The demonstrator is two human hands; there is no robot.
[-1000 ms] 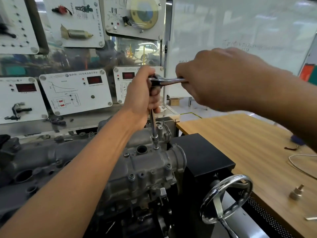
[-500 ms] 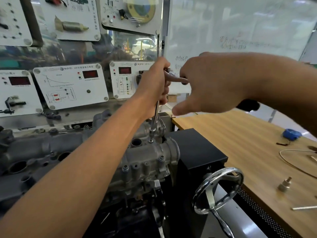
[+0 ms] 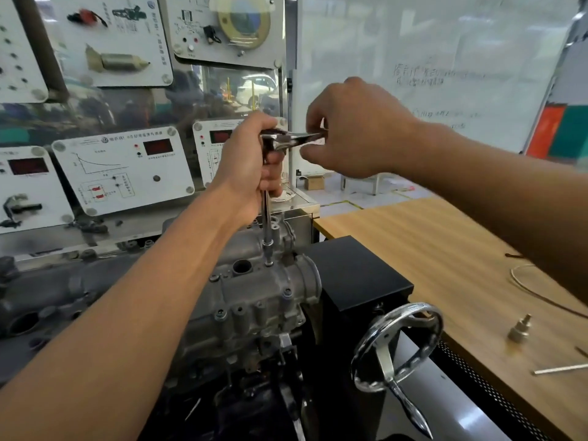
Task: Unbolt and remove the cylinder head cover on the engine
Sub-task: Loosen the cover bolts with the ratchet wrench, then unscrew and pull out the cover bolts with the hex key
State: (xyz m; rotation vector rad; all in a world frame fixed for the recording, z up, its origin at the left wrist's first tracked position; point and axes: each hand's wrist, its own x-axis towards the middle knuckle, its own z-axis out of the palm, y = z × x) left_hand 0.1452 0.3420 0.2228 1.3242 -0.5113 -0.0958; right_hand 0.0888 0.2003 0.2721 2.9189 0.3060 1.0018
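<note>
The grey cylinder head cover [image 3: 254, 288] sits on the engine, just left of the black stand. The socket extension [image 3: 266, 218] stands upright at its far right end, hiding the bolt beneath. The left hand [image 3: 251, 163] curls round the ratchet [image 3: 292, 138] head, and the right hand [image 3: 356, 132] pinches the handle tip. This looks like loosening, so next comes a steady swing with the socket kept seated. The contents of the far cardboard box [image 3: 313, 182] cannot be made out.

Both left hand [image 3: 251, 160] and right hand [image 3: 359, 135] grip ratchet [image 3: 294, 138].
</note>
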